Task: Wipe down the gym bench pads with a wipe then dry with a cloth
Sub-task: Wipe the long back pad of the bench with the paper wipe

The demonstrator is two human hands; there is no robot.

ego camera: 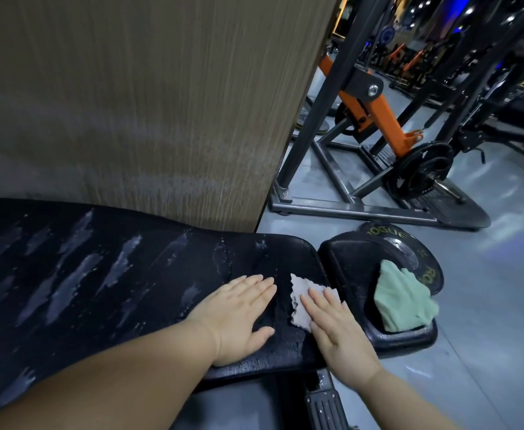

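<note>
A long black bench pad [105,274] runs across the lower frame, streaked with wet patches. My left hand [239,315] lies flat on its right end with straight fingers. Just to its right, my right hand [338,327] presses a crumpled white wipe [299,301] onto the pad with flat fingers. Beyond a narrow gap sits the smaller black seat pad [350,274]. A light green cloth [405,302] lies bunched on the seat pad's right side, apart from both hands.
A brown wood-grain panel [149,97] stands right behind the bench. A black weight plate [409,243] lies on the grey floor behind the seat pad. An orange-and-black machine frame [375,119] with loaded plates [422,169] stands at the back right. The bench's frame [326,405] shows below.
</note>
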